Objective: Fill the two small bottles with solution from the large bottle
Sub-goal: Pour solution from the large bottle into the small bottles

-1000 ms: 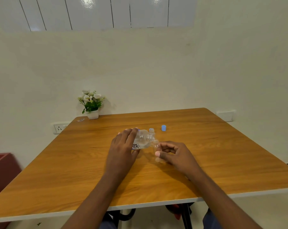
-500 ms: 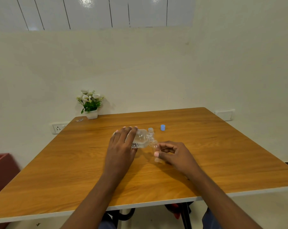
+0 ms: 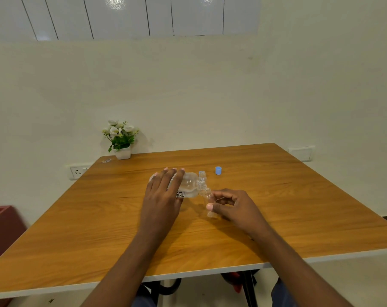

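My left hand (image 3: 163,193) grips the large clear bottle (image 3: 189,186), tipped on its side with the neck pointing right. Its mouth meets the top of a small clear bottle (image 3: 208,199), which my right hand (image 3: 234,207) pinches between thumb and fingers, its base on the wooden table (image 3: 299,207). A second small clear bottle (image 3: 202,176) stands upright just behind the large bottle's neck, uncapped. A blue cap (image 3: 218,170) sits on the table behind and to the right of it.
A white pot of flowers (image 3: 121,138) stands at the table's far left corner, with a small clear item (image 3: 106,160) lying near it. A dark red bin (image 3: 1,227) stands on the floor to the left. The wall is close behind the table.
The large bottle stays tipped against the small bottle's mouth. Both hands hold nearly the same places; only the view has shifted slightly.
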